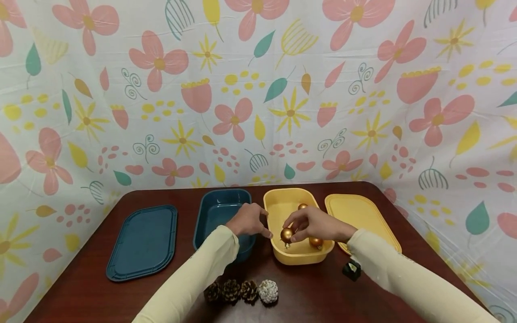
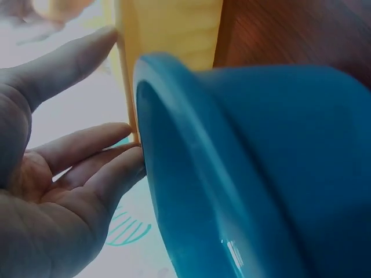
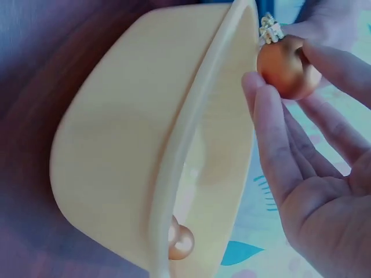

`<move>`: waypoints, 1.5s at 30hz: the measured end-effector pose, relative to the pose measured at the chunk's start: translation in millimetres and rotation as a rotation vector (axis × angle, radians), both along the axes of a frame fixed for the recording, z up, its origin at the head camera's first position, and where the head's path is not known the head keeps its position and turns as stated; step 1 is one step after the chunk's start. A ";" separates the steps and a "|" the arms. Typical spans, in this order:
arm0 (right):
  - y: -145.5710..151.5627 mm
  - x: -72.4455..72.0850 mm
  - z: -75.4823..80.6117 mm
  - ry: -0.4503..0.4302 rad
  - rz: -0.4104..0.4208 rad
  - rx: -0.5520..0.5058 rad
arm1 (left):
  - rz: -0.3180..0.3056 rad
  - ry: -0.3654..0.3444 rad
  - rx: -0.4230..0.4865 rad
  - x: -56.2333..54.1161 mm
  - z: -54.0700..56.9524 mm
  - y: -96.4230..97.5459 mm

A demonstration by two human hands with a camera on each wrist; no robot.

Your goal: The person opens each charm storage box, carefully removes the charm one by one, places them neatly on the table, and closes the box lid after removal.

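My right hand (image 1: 317, 223) pinches a shiny gold Christmas ball (image 1: 287, 234) over the yellow container (image 1: 300, 259). In the right wrist view, fingertips and thumb hold the ball (image 3: 288, 66) by its sides, its metal cap (image 3: 271, 29) beside the container's rim. Other gold balls (image 1: 316, 242) lie inside the container, partly hidden behind the hand. My left hand (image 1: 251, 220) is between the blue container (image 1: 201, 224) and the yellow one. The left wrist view shows its thumb and fairly straight fingers (image 2: 87, 142) at the yellow rim, spread apart and holding nothing.
A blue lid (image 1: 143, 242) lies flat at left, a yellow lid (image 1: 363, 217) at right. Brown pine cones (image 1: 231, 290) and one whitish cone (image 1: 268, 291) form a row near the front. A small black object (image 1: 352, 270) sits below the right sleeve. Floral cloth hangs behind the table.
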State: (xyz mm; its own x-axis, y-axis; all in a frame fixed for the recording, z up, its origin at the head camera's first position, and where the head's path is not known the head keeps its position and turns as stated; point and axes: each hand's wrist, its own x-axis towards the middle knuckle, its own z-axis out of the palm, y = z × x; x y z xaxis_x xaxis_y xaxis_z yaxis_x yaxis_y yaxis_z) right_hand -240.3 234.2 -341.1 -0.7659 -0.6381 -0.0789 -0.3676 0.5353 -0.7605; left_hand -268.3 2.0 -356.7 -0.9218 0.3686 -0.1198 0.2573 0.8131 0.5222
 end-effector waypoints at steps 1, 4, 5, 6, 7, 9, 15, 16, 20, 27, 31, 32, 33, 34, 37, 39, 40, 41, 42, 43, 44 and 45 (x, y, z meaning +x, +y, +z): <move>1.7 3.3 1.1 -0.008 -0.008 -0.010 | 0.003 0.001 0.006 0.1 -0.2 0.0; 6.6 12.9 2.6 -0.034 -0.027 -0.022 | 0.012 -0.005 0.031 0.6 -0.8 0.1; 8.3 15.6 2.5 -0.042 -0.029 -0.026 | 0.017 -0.011 0.045 0.7 -1.1 0.2; 9.7 18.2 2.3 -0.046 -0.026 -0.035 | 0.024 -0.017 0.058 1.1 -1.5 0.2; 11.3 20.5 1.7 -0.053 -0.023 -0.046 | 0.030 -0.020 0.071 1.4 -1.8 0.3; 14.6 24.6 0.5 -0.059 -0.018 -0.066 | 0.040 -0.028 0.101 2.0 -2.2 0.5; 23.2 35.5 -4.8 -0.020 -0.013 -0.095 | 0.035 -0.033 0.173 3.9 -3.4 -0.3; 24.1 37.1 -6.3 -0.007 -0.004 -0.102 | 0.034 -0.036 0.181 4.3 -3.6 -0.4; 25.1 44.2 -12.9 0.005 0.024 -0.136 | 0.033 -0.053 0.201 6.4 -4.5 -0.5; 21.7 55.3 -23.6 0.008 0.051 -0.185 | 0.035 -0.049 0.195 7.9 -2.7 -0.5; 19.8 62.6 -28.6 -0.012 0.071 -0.215 | 0.038 -0.063 0.193 8.5 -2.4 0.7; 19.2 64.1 -29.8 -0.019 0.077 -0.220 | 0.040 -0.068 0.194 8.4 -2.7 0.8; 18.3 66.1 -30.7 -0.022 0.083 -0.226 | 0.040 -0.070 0.194 8.3 -3.0 0.8; 17.5 67.7 -31.7 -0.020 0.090 -0.230 | 0.040 -0.072 0.197 8.2 -3.5 0.6; 15.0 72.3 -34.5 0.014 0.105 -0.211 | 0.038 -0.066 0.195 7.3 -4.5 0.1; 13.5 75.2 -36.7 0.050 0.112 -0.185 | 0.033 -0.054 0.191 6.5 -4.2 0.1; 13.0 76.6 -38.6 0.068 0.115 -0.168 | 0.032 -0.052 0.188 6.3 -4.1 0.4; 12.2 78.0 -40.5 0.082 0.118 -0.151 | 0.032 -0.050 0.185 6.2 -3.9 0.6; 11.3 79.2 -42.7 0.098 0.122 -0.136 | 0.033 -0.050 0.182 6.2 -3.6 0.8; 10.2 80.5 -44.8 0.112 0.127 -0.123 | 0.033 -0.052 0.181 6.4 -3.3 0.9; 9.1 81.7 -47.0 0.123 0.132 -0.113 | 0.033 -0.053 0.181 6.5 -3.0 0.9; 7.7 82.5 -49.1 0.134 0.137 -0.103 | 0.033 -0.055 0.180 6.6 -2.9 1.0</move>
State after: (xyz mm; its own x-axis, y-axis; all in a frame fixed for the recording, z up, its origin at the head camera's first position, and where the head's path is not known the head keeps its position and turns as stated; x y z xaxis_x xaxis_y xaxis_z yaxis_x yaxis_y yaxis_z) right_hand -157.8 242.0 -390.2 -0.6704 -0.7366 0.0887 -0.5329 0.3949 -0.7484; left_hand -261.6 3.0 -359.5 -0.9276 0.3583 -0.1056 0.1987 0.7128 0.6726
